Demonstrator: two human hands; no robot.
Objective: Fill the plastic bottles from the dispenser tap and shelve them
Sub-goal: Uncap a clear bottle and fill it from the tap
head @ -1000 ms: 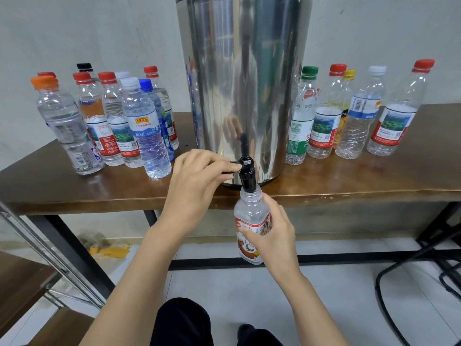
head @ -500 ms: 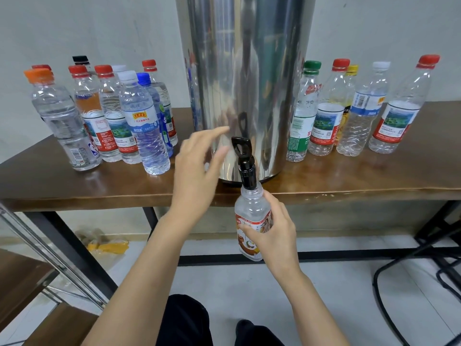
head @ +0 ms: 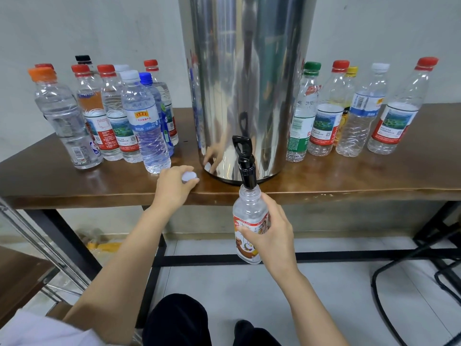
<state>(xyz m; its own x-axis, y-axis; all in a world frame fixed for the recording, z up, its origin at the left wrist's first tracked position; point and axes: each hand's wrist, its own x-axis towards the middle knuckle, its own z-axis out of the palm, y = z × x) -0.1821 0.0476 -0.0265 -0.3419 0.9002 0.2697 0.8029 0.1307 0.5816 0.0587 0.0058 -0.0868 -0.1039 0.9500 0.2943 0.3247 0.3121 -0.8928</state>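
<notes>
A tall steel dispenser stands on the wooden table. Its black tap hangs over the table's front edge with the lever upright. My right hand grips an uncapped clear bottle with a red and white label, its open mouth just under the tap spout. My left hand rests on the table edge left of the dispenser, with its fingers curled round a white cap.
Several capped bottles stand in a cluster on the table's left. Several more line up on the right. A metal-framed shelf sits at lower left. Black chair legs are at lower right.
My left hand let go of the tap lever, which swung up, then dropped to the table edge and closed on the white cap. The bottle stays under the tap.
</notes>
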